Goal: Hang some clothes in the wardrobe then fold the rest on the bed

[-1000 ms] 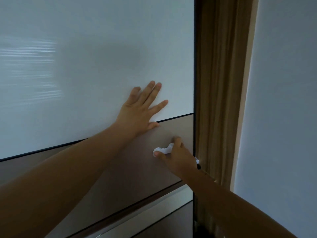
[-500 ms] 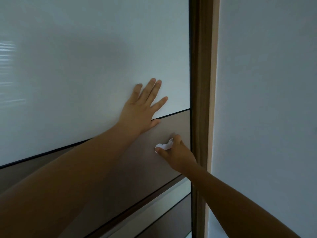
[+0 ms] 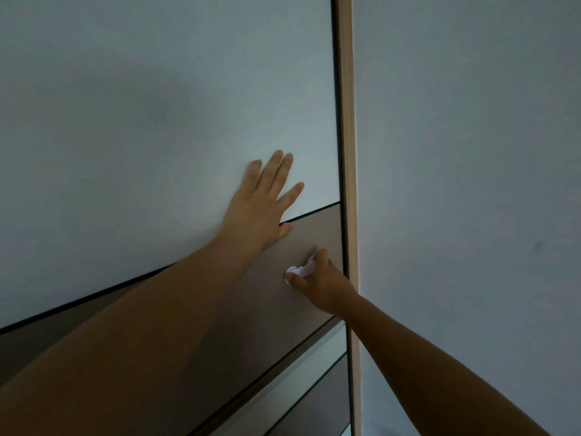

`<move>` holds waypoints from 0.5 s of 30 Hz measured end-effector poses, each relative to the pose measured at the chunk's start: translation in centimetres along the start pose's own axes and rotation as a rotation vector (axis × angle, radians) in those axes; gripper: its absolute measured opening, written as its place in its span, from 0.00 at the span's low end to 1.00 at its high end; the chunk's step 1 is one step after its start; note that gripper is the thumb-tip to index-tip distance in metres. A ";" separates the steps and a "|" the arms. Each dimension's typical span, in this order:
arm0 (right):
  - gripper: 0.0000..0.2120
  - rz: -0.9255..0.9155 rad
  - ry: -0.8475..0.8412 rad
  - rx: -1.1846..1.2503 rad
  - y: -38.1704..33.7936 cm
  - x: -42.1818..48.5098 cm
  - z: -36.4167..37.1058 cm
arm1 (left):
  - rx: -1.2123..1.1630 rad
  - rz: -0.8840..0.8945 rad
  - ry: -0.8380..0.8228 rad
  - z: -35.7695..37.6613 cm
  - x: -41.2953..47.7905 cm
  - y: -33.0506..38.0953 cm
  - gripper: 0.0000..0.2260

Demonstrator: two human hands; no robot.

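The wardrobe door [image 3: 157, 105] sits closed against the wooden frame [image 3: 345, 121]. Your left hand [image 3: 257, 212], fingers spread, presses flat on it near the frame. Your right hand [image 3: 320, 284] pinches the small white handle [image 3: 301, 270] just beside the frame. Door likely stiff, heavy, slick: pull at the handle. Dim view; handle possibly stick-on.

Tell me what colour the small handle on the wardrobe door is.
The handle is white; the head view shows it, gripped by the right hand.

Left hand [image 3: 256, 215] flat on wardrobe door [image 3: 157, 105]
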State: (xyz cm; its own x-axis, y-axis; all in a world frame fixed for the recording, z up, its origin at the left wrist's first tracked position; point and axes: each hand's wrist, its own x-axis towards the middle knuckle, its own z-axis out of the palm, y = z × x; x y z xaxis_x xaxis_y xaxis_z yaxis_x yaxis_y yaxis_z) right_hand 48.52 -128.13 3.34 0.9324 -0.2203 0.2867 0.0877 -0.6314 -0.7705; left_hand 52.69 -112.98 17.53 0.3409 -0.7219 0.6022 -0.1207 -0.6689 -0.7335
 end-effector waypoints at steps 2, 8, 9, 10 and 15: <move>0.36 -0.007 -0.008 -0.006 0.3 0.4 -0.1 | -0.003 -0.011 0.014 0.3 0.2 0.2 0.37; 0.38 0.000 -0.022 -0.016 0.5 0.7 0.1 | 0.006 0.000 0.013 0.7 0.4 0.3 0.37; 0.39 0.007 -0.032 -0.024 0.4 0.7 0.1 | 0.002 0.000 0.010 0.6 0.5 0.3 0.37; 0.40 0.029 -0.039 -0.042 0.2 0.6 0.1 | 0.000 0.003 0.004 0.6 0.5 0.3 0.38; 0.35 0.140 -0.103 -0.025 -0.8 0.4 0.4 | -0.019 0.018 -0.051 -0.3 0.5 0.2 0.38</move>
State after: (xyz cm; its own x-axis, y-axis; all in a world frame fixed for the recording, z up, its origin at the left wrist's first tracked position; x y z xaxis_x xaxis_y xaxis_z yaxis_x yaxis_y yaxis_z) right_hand 48.92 -127.42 3.88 0.9660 -0.2308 0.1163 -0.0534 -0.6184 -0.7840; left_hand 52.51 -113.54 17.78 0.3860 -0.7239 0.5718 -0.1443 -0.6596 -0.7376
